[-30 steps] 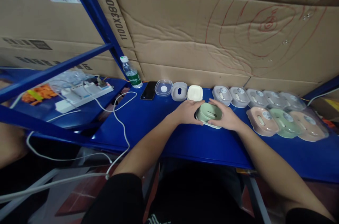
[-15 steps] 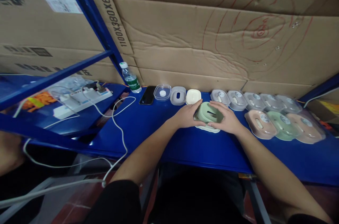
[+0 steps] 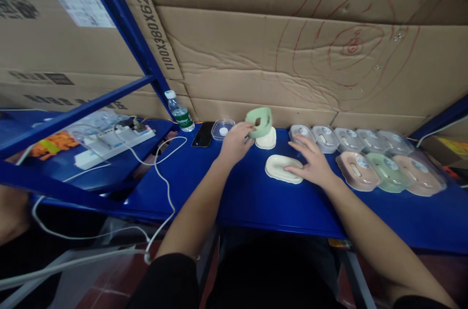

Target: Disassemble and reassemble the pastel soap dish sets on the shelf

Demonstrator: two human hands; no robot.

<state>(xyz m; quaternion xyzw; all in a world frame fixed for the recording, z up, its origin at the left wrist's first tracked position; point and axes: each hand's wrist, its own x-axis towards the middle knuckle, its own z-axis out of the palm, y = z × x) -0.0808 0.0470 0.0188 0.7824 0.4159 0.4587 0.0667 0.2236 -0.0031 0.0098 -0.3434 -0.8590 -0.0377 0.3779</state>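
Observation:
My left hand (image 3: 237,142) is closed on the edge of a green plastic cover (image 3: 266,130) with a slot in it, held tilted above the back of the table. Under it, partly hidden, lies a small cream tray (image 3: 268,142). The grey slotted piece beside that tray is hidden behind my left hand. My right hand (image 3: 313,163) is open, fingers apart, its thumb over the right end of a cream oval dish (image 3: 281,168) on the blue table; whether it touches the dish I cannot tell.
Clear lidded boxes in grey (image 3: 325,139), pink (image 3: 357,170) and green (image 3: 388,171) stand in two rows at right. Leftward are a clear container (image 3: 223,129), a phone (image 3: 203,134), a water bottle (image 3: 181,113) and a white cable (image 3: 168,180). Cardboard (image 3: 226,50) backs the table.
The green cover, held in both hands over the cream dish before, has moved up and left in my left hand alone. My right hand has let go and opened, uncovering the dish.

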